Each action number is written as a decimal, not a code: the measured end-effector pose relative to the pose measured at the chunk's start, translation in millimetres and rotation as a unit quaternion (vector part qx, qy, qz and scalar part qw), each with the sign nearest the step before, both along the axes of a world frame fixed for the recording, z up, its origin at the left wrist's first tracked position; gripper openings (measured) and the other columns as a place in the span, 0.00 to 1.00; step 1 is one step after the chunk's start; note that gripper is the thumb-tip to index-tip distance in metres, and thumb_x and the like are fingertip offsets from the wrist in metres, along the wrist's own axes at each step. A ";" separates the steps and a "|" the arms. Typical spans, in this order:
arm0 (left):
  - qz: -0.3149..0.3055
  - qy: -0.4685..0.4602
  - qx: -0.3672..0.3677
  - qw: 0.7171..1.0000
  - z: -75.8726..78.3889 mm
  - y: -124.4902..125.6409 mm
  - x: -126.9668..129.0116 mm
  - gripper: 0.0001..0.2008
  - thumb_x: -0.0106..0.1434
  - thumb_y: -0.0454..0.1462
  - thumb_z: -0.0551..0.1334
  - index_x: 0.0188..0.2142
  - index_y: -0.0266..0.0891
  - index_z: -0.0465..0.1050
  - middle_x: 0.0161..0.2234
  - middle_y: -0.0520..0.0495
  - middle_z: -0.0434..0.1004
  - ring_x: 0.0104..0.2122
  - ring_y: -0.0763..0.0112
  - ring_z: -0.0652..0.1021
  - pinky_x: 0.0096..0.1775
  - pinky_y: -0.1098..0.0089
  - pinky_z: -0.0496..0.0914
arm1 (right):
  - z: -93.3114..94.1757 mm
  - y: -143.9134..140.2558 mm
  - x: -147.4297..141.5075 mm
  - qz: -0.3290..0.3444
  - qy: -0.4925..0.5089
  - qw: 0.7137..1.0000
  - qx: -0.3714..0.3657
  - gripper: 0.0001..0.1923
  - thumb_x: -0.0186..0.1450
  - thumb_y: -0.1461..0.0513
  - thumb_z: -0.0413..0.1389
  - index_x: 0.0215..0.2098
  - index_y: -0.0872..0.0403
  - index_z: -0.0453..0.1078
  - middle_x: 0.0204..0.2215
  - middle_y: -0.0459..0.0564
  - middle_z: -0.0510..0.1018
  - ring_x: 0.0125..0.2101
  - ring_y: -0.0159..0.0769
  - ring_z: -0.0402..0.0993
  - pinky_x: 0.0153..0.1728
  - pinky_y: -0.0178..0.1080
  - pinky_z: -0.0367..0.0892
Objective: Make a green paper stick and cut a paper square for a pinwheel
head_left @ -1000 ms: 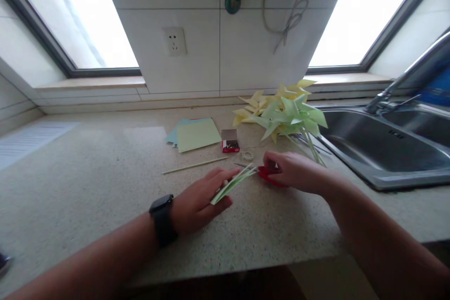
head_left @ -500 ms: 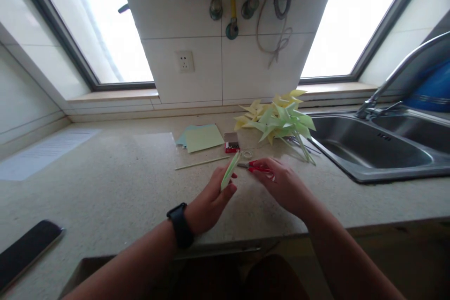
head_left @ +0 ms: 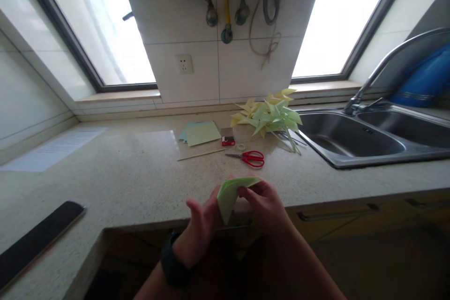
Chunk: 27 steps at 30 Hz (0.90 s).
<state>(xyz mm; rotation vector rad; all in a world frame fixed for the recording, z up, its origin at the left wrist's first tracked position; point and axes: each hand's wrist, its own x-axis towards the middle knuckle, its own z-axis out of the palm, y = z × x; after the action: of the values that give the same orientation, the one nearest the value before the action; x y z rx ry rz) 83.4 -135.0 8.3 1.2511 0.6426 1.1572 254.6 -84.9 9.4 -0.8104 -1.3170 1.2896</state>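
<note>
Low in the middle of the frame, the left hand (head_left: pixel 201 225) and the right hand (head_left: pixel 264 206) both grip a folded green paper (head_left: pixel 232 194) between them, in front of the edge of the worktop (head_left: pixel 133 173). Above the hands, red scissors (head_left: pixel 250 158) lie closed on the worktop, with a thin stick (head_left: pixel 201 154) to their left. Paper pinwheels (head_left: pixel 270 115) are piled beside the sink (head_left: pixel 351 143) at the right. A dark phone (head_left: pixel 38 236) lies at lower left.
</note>
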 end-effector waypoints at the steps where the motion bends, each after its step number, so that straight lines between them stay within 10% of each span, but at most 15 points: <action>1: -0.003 -0.022 -0.017 1.000 -2.2 -9.9 4.6 0.50 0.62 0.68 0.30 0.63 0.44 0.70 0.58 0.36 0.75 0.60 0.45 0.72 0.59 0.47 0.65 | -0.7 -9.1 1.4 0.003 0.003 1.000 -0.006 0.16 0.59 0.49 0.67 0.32 0.53 0.76 0.29 0.50 0.83 0.31 0.39 0.80 0.35 0.41 0.75; 7: 0.017 -0.144 -0.154 0.977 -15.8 -49.5 21.1 0.17 0.68 0.46 0.65 0.55 0.47 0.78 0.48 0.44 0.83 0.45 0.60 0.81 0.51 0.64 0.71 | -5.7 -54.0 7.4 -0.011 -0.006 0.999 -0.030 0.08 0.61 0.55 0.67 0.33 0.51 0.80 0.30 0.49 0.84 0.32 0.39 0.80 0.36 0.40 0.75; 27: 0.123 -0.107 -0.174 0.971 -27.7 -51.8 15.2 0.13 0.54 0.34 0.76 0.39 0.40 0.80 0.36 0.48 0.84 0.34 0.69 0.81 0.38 0.71 0.73 | -34.2 -90.2 3.5 -0.154 -0.052 0.986 0.044 0.03 0.65 0.61 0.65 0.36 0.49 0.75 0.31 0.46 0.79 0.32 0.36 0.75 0.33 0.38 0.72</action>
<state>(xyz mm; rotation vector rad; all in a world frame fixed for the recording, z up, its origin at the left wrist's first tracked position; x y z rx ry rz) 98.6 -186.8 -19.4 0.7536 0.8135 1.2964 258.1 -175.0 -24.8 -0.9876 -1.2637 0.9504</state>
